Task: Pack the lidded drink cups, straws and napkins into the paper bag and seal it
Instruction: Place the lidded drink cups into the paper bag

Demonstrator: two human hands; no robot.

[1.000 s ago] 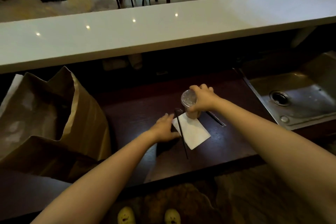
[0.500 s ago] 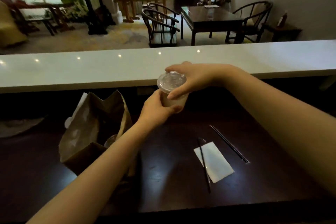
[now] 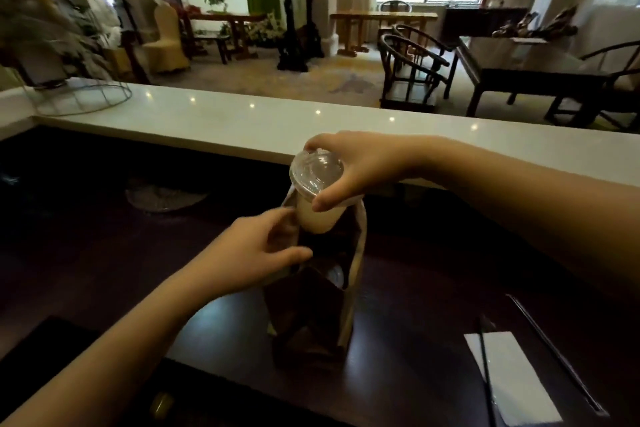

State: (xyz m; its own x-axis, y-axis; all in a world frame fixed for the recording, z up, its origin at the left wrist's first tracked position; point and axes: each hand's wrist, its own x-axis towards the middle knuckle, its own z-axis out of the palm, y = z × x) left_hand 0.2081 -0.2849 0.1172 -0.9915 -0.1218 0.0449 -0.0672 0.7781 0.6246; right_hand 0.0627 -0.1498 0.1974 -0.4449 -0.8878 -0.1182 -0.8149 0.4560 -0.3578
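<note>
The lidded cup [image 3: 317,198] is being pinched at its rim by the right hand [image 3: 360,168] fingers, above the paper bag [image 3: 346,308], whose edge is being gripped by the left hand [image 3: 254,250] fingers.

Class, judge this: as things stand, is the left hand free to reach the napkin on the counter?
Probably not directly: the left hand is at the paper bag, which stands between it and the napkin.

1. The paper bag [image 3: 358,253] interior is dark; only a faint lid [image 3: 335,274] shows inside.
2. The near straw [image 3: 486,381] and the napkin [image 3: 512,378] run off the near edge.
3. The left hand [image 3: 258,250] is motion-blurred, its grip on the bag rim unclear.
</note>
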